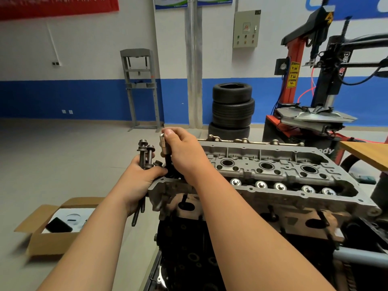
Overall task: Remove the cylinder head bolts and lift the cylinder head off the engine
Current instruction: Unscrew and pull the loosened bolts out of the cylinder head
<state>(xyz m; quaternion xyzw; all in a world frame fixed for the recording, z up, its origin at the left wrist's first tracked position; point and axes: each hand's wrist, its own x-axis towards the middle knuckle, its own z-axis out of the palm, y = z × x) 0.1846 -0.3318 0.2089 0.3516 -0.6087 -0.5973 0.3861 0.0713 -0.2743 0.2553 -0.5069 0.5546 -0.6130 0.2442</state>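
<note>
Right-hand fingers (170,133): were curled tightly round the socket tool (163,142), with the thumb laid over its silver top.
Socket tool: was held nearly upright, and its black shaft was run down into the left end of the cylinder head (273,175).
Reason for that grip: a grip high on the tool was judged to suit spinning or drawing out a bolt that was already slack, not breaking one loose.
Left-hand fingers (160,171): were closed round a bundle of long bolts (146,153), with the heads kept up and the threaded ends left hanging below the palm.
Reason for the bundle: the bolts were judged to be gathered in one fist so that the right hand (184,154) was kept free for the tool and nothing was dropped into the head.
Left hand (139,181): was set just beside the near left corner of the cylinder head.
Cylinder head: was seated flat on the engine (189,248) and not yet lifted.
Stage: bolt removal was judged to be nearly finished, but whether any bolts remained in the head could not be told.
Floor, left: an open cardboard box (39,240) was seen.
Beyond the head's far edge: a stack of tyres (232,108) was seen.
</note>
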